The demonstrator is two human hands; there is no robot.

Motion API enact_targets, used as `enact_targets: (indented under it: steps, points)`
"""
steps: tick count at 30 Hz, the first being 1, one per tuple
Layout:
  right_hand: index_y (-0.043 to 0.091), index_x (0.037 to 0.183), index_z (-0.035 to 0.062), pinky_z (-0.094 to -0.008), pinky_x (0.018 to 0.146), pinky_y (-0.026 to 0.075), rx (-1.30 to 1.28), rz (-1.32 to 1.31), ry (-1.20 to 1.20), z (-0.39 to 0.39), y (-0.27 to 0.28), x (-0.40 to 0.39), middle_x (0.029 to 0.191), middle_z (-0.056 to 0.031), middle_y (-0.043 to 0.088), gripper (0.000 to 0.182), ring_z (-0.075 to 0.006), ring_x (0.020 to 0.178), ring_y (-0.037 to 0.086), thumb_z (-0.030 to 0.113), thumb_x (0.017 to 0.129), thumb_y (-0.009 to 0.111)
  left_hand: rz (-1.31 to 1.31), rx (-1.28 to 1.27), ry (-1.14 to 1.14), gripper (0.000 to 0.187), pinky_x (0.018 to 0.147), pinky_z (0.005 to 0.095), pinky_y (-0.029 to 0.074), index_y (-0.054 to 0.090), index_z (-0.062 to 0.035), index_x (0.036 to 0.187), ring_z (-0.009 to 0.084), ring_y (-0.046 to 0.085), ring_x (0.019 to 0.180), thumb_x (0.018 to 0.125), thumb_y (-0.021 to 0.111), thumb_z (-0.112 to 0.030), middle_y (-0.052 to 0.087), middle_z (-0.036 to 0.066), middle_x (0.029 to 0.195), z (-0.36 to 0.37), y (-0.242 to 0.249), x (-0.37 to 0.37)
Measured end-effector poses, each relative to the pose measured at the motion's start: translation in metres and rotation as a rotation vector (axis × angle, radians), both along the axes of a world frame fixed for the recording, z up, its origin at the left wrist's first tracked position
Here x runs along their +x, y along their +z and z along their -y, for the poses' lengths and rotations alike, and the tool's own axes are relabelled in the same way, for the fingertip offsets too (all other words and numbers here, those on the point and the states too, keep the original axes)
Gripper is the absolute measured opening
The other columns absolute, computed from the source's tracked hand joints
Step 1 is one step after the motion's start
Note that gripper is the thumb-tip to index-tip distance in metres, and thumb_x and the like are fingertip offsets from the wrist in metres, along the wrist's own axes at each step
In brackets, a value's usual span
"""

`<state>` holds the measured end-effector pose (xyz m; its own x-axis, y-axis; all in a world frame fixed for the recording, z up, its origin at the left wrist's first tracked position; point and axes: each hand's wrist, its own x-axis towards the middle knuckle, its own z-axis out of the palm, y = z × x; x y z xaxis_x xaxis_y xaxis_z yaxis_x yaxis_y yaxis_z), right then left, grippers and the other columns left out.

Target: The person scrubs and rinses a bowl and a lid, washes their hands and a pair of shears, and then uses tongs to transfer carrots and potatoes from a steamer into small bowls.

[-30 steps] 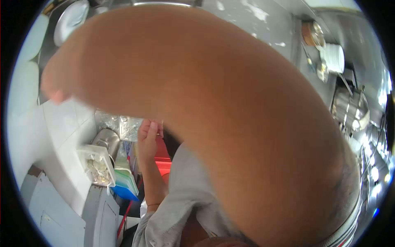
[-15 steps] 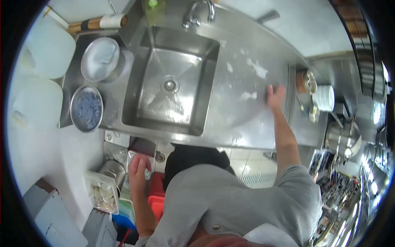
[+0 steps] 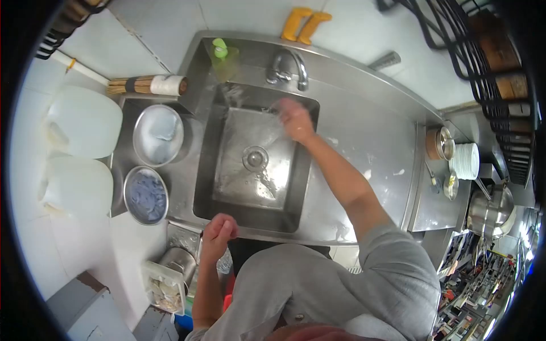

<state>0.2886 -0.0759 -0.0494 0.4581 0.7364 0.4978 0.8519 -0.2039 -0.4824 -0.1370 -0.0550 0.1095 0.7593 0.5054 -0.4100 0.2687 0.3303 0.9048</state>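
Observation:
My right hand (image 3: 297,120) is over the sink (image 3: 253,182), a little below the faucet (image 3: 289,67). Motion smears its fingers, and I cannot make out whether it holds anything. My left hand (image 3: 219,230) is at the sink's front edge with its fingers curled in; nothing shows in them. Several drops and wet streaks mark the sink floor around the drain (image 3: 255,159). To the right, white foam patches lie on the steel counter (image 3: 352,128).
On the left stand a bowl of soapy water (image 3: 156,145), a bowl with bluish cloth (image 3: 146,195) and large white jugs (image 3: 85,122). A green-topped soap bottle (image 3: 223,59) is behind the sink. Stacked white plates (image 3: 465,161) are at right.
My right hand has moved left from the counter to over the sink. My left hand has come up to the sink's front edge. The view has shifted, showing more of the wall.

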Motion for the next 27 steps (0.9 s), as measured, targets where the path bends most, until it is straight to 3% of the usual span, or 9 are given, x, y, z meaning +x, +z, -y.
enact_targets:
  steps: [3,6,9,12,14,17,19,23,27]
  points:
    - [0.069,0.105,0.0023,-0.0358,0.07,0.059,0.13,-1.17,-0.416,-0.021,0.045,0.053,0.1,-0.0161,0.071,0.039,-0.0248,0.083,0.072,0.04,0.096,0.066,0.011,0.103,-0.055,0.036,0.069,0.0273,0.05,0.057,-0.0038,0.091,0.0117,0.059,0.073,0.108,0.045,-0.033,0.063,0.006,0.084,-0.033,-0.015,0.018]
    - [0.062,0.113,0.0018,-0.0271,0.06,0.054,0.051,-1.654,-0.194,-0.043,0.086,0.083,0.093,-0.0128,0.069,0.03,-0.0145,0.074,0.066,0.026,0.097,0.067,0.032,0.008,-0.049,0.037,0.07,0.0279,0.051,0.063,-0.0036,0.095,0.012,0.063,0.077,0.108,0.045,-0.033,0.068,0.006,0.089,-0.062,-0.022,0.051]
    - [0.062,0.112,0.0014,-0.0275,0.063,0.056,-0.103,-1.49,-0.109,-0.065,0.073,0.085,0.087,-0.0108,0.068,0.035,-0.0151,0.069,0.065,0.029,0.093,0.072,0.057,-0.062,-0.088,0.038,0.073,0.029,0.053,0.064,-0.0039,0.099,0.014,0.066,0.082,0.108,0.045,-0.035,0.07,0.008,0.094,-0.084,-0.031,0.088]
    - [0.061,0.113,-0.0017,-0.0312,0.068,0.059,0.25,-1.467,0.011,-0.051,0.008,0.089,0.09,-0.0127,0.067,0.03,-0.0209,0.078,0.069,0.016,0.091,0.071,0.021,-0.147,-0.137,0.04,0.074,0.0302,0.055,0.063,-0.0046,0.102,0.0165,0.068,0.084,0.107,0.044,-0.039,0.071,0.01,0.098,-0.104,-0.051,0.129]
    - [0.063,0.102,-0.0019,-0.0399,0.07,0.062,0.227,-1.227,-0.086,-0.046,0.014,0.079,0.09,-0.0164,0.07,0.018,-0.0267,0.076,0.07,0.016,0.098,0.061,-0.007,-0.176,-0.165,0.044,0.075,0.0314,0.055,0.062,-0.0045,0.103,0.0175,0.068,0.085,0.107,0.044,-0.044,0.071,0.011,0.1,-0.113,-0.067,0.152]
    - [0.064,0.108,-0.0047,-0.0415,0.073,0.063,0.268,-1.438,-0.082,-0.043,0.073,0.053,0.092,-0.0192,0.071,0.022,-0.0283,0.078,0.072,0.015,0.099,0.059,-0.016,-0.182,-0.217,0.051,0.075,0.0333,0.054,0.06,-0.0039,0.104,0.0188,0.067,0.086,0.106,0.042,-0.052,0.07,0.012,0.1,-0.121,-0.088,0.176]
    - [0.058,0.123,-0.0085,-0.0401,0.072,0.064,0.365,-1.583,-0.014,-0.048,0.068,0.059,0.101,-0.0241,0.069,0.043,-0.032,0.083,0.074,0.015,0.091,0.074,-0.011,-0.18,-0.271,0.053,0.075,0.0341,0.055,0.059,-0.0035,0.105,0.02,0.067,0.086,0.105,0.042,-0.054,0.07,0.013,0.1,-0.121,-0.097,0.185]
    - [0.063,0.117,-0.0097,-0.0376,0.07,0.064,0.329,-1.427,-0.016,-0.057,0.058,0.069,0.098,-0.0175,0.07,0.042,-0.0302,0.08,0.073,0.015,0.088,0.079,-0.071,-0.308,-0.249,0.051,0.077,0.0342,0.055,0.062,-0.0032,0.107,0.0223,0.069,0.091,0.104,0.046,-0.051,0.071,0.014,0.106,-0.119,-0.1,0.2]
    - [0.065,0.122,-0.0014,-0.0378,0.076,0.061,-0.066,-0.637,-0.05,-0.049,0.071,0.068,0.104,-0.0167,0.072,0.045,-0.0237,0.083,0.074,0.011,0.082,0.08,-0.04,-0.353,-0.236,0.06,0.083,0.037,0.055,0.062,-0.0002,0.115,0.0247,0.069,0.098,0.103,0.046,-0.056,0.07,0.016,0.113,-0.117,-0.113,0.209]
